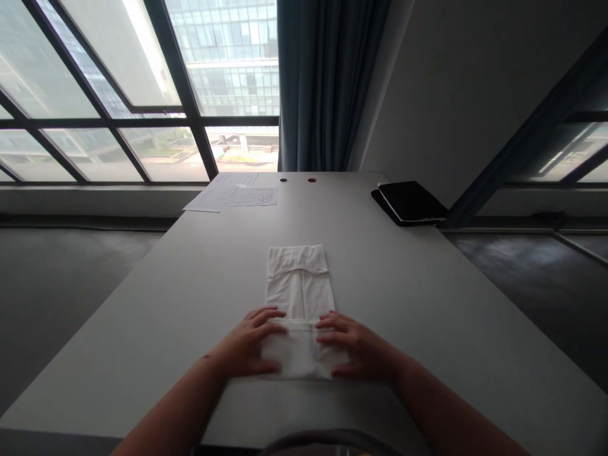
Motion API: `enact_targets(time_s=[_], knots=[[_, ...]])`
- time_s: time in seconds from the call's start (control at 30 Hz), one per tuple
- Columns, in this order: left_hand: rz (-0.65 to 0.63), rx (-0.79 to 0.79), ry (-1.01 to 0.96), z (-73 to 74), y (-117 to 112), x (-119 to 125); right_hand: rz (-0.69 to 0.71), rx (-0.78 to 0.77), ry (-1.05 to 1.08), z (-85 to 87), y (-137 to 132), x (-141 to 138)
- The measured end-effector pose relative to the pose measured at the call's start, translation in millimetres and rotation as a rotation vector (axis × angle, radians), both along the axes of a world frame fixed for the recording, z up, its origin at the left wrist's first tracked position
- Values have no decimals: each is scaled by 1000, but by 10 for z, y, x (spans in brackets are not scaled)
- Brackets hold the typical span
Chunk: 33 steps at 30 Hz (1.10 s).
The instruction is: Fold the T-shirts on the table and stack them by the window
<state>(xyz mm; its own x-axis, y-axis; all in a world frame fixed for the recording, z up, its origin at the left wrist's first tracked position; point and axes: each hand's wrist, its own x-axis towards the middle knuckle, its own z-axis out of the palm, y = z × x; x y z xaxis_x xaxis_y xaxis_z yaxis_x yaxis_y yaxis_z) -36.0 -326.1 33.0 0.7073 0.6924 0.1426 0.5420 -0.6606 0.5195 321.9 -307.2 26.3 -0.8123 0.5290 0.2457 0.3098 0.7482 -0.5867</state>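
A white folded cloth garment (303, 292) lies flat on the white table, its long side pointing away from me. Its far end is turned in, and its near end is folded over toward the middle. My left hand (256, 342) rests on the left edge of the near fold, fingers spread across the fabric. On the opposite edge lies my right hand (349, 345), its fingers also apart and pressed lightly on the cloth. The fingertips of both hands are slightly blurred. What kind of garment it is cannot be made out.
Printed paper sheets (223, 193) lie at the table's far left. A black laptop or tablet in a case (412, 201) sits at the far right edge. Two round cable holes (311, 180) are near the back of the table (190, 304). Behind hangs a blue curtain (327, 88) beside windows.
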Motion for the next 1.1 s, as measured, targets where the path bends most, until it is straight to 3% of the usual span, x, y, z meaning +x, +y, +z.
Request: enact_targets(time_s=[0.07, 0.17, 0.33, 0.47, 0.7, 0.87, 1.0, 1.1], knots=[[-56, -12, 38, 50, -190, 56, 42, -17, -99, 8, -181, 2], [-17, 15, 34, 45, -326, 112, 2, 9, -150, -45, -305, 22], [101, 85, -79, -67, -285, 138, -162, 67, -13, -155, -268, 43], [177, 40, -121, -88, -239, 149, -219, 53, 21, -161, -215, 29], [164, -12, -200, -40, -204, 84, -176, 19, 60, -154, -196, 44], [334, 24, -246, -37, -250, 127, -140, 39, 201, -74, -230, -15], [458, 37, -281, -38, -372, 168, -192, -114, 253, 34, -341, -16], [535, 11, -299, -8, -425, 211, -333, -224, 259, 85, -386, -20]])
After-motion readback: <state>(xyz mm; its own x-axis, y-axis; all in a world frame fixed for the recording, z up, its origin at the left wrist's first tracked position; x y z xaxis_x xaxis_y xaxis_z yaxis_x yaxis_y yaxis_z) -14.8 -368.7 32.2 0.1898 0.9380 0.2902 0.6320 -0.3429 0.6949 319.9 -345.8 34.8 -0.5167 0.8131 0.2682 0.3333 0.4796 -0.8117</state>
